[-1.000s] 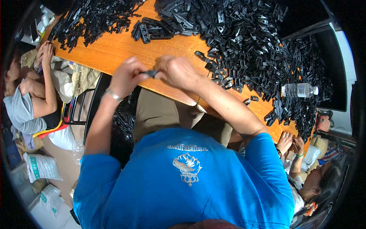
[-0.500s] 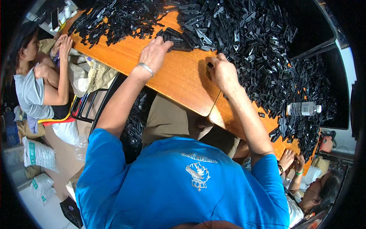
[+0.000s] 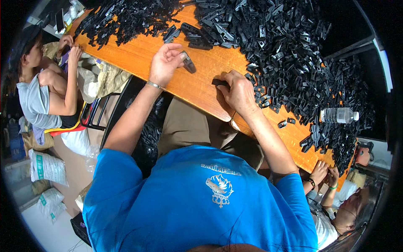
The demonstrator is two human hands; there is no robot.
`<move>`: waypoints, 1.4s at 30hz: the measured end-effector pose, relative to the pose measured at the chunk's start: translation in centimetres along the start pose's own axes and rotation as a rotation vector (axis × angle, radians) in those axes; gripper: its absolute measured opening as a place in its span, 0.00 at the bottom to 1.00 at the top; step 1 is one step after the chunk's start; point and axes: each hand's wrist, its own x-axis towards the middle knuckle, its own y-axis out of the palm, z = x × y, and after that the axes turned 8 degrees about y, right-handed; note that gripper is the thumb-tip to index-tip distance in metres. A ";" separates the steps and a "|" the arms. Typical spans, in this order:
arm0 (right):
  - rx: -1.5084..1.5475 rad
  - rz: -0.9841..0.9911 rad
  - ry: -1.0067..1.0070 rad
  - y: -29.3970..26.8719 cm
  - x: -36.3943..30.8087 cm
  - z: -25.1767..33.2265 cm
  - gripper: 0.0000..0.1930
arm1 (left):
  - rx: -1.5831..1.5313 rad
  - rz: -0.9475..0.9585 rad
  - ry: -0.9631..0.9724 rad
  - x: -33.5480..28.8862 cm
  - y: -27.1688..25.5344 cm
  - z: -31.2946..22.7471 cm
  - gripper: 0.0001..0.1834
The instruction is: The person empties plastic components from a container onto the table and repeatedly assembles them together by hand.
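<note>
Between the thumb and fingers of my left hand is a long, rounded black plastic piece, held just over the wooden table. My right hand is closed on a small dark plastic piece by the table's near edge; the fingers cover part of it. Beyond my left hand, a few longer black pieces lie side by side. A big heap of black plastic parts spreads past my right hand.
A heap of smaller black parts covers the far left. A clear plastic bottle lies on parts at the right. One person sits at the left; another person's hands work at the lower right. White sacks stand on the floor.
My left hand has drawn back from the row of longer pieces, now with a black piece in its fingers. My right hand has moved slightly left and nearer, and the dark piece in it shows more.
</note>
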 end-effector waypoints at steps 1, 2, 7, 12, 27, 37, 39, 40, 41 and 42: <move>-0.100 0.037 -0.003 -0.2 0.0 0.2 0.10 | -0.029 -0.013 0.004 -0.7 0.0 0.7 0.11; -0.200 0.074 -0.006 -0.4 0.1 0.4 0.09 | -0.028 -0.018 0.000 -1.0 -0.4 1.1 0.11; -0.316 0.128 -0.025 -0.6 0.6 0.8 0.09 | 0.504 0.175 0.210 -1.7 -1.6 0.1 0.09; -0.287 0.154 0.083 -0.8 0.9 1.3 0.09 | 1.011 0.223 0.469 -4.0 -0.7 -2.2 0.09; -0.131 0.005 0.089 -0.6 -0.3 0.4 0.12 | 1.012 0.359 0.727 -3.2 2.1 -2.9 0.19; -0.093 -0.044 -0.008 1.4 1.0 0.9 0.14 | 0.803 0.377 0.548 -3.2 1.5 -0.8 0.12; -0.104 -0.018 -0.027 1.2 1.3 0.4 0.14 | 0.793 0.371 0.554 -3.1 1.5 -0.4 0.12; -0.111 0.002 -0.046 1.1 1.5 0.1 0.14 | 0.752 0.370 0.560 -3.1 1.5 -0.2 0.12; -0.116 0.000 -0.040 1.4 2.0 0.1 0.14 | 0.712 0.370 0.568 -3.0 1.6 0.1 0.11; -0.087 -0.005 -0.122 2.2 2.4 0.2 0.14 | 0.701 0.384 0.565 -3.3 1.7 0.3 0.11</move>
